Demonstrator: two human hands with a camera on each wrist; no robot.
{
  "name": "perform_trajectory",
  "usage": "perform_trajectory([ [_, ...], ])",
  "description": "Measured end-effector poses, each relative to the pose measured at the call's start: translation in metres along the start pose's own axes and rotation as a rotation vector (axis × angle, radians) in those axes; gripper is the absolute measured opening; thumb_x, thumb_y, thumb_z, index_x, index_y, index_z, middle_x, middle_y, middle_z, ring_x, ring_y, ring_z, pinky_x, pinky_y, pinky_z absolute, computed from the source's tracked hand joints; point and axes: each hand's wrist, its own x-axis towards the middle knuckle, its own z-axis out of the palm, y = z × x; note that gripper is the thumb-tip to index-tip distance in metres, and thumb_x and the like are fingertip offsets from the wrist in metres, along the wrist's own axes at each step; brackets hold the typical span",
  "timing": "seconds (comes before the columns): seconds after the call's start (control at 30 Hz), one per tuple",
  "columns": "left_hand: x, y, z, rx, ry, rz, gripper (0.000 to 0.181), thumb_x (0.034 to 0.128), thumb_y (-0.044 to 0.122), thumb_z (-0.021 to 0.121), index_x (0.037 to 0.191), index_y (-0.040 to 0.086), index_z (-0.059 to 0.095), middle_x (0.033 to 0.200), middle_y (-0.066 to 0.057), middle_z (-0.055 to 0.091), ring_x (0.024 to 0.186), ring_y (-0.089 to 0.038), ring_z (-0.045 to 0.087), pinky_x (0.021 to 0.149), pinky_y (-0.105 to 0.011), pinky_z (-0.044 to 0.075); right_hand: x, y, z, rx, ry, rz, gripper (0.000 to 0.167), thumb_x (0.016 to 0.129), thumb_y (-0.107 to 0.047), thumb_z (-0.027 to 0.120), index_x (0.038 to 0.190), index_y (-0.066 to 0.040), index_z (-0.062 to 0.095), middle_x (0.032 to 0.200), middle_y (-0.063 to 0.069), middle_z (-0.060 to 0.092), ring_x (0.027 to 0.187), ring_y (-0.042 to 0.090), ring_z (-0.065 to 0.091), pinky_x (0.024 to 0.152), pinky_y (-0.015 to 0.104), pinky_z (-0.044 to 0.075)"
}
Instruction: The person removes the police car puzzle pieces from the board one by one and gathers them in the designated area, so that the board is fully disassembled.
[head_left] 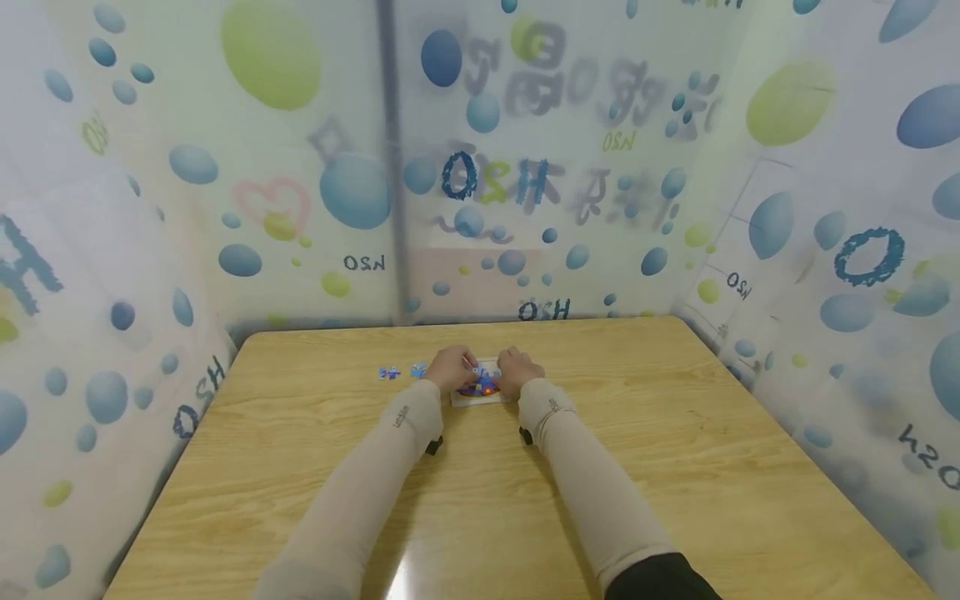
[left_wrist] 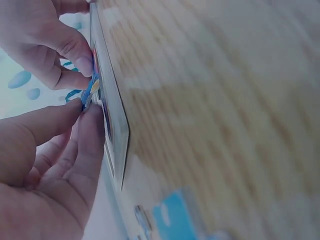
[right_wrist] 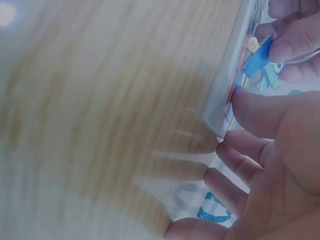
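A flat puzzle board with a pale rim (head_left: 472,402) and a colourful picture lies on the table between both hands. My left hand (head_left: 450,368) pinches a blue jigsaw piece (right_wrist: 257,59) between thumb and fingers, just over the picture. On the board's other side is my right hand (head_left: 519,372). Its thumb (right_wrist: 257,112) touches the picture near the edge, while its other fingers (right_wrist: 240,160) spread loosely along the board's corner and the tabletop. Part of the picture is hidden behind the hands.
Left of the board, loose blue jigsaw pieces (head_left: 388,373) lie on the wooden table (head_left: 300,467). One piece (head_left: 417,369) is close to the left hand. Beyond the table's far edge stands a wall covering (head_left: 480,275) printed with bubbles and letters.
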Motion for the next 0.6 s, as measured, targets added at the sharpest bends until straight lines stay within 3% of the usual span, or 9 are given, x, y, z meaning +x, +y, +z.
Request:
perform_trajectory([
  [0.13,0.001,-0.004,0.001,-0.099,-0.004,-0.007,0.014,0.0896,0.000,0.074,0.100,0.002,0.065,0.089,-0.009,0.069,0.068,-0.018,0.068,0.063,-0.027,0.059,0.000,0.000,0.001,-0.002,0.006,0.000,0.042,0.104,-0.037,0.059,0.135,-0.011,0.052,0.142,0.007,0.046,0.131,0.029,0.046,0.100,0.051,0.049],
  [0.6,-0.018,-0.018,-0.023,-0.240,-0.031,-0.017,0.019,0.0919,0.003,0.073,0.108,0.000,0.064,0.102,-0.014,0.070,0.080,-0.020,0.071,0.072,-0.032,0.061,0.002,0.004,0.004,0.001,0.013,-0.031,0.042,0.105,-0.035,0.057,0.138,-0.011,0.052,0.145,0.008,0.045,0.131,0.029,0.046,0.101,0.050,0.048],
])
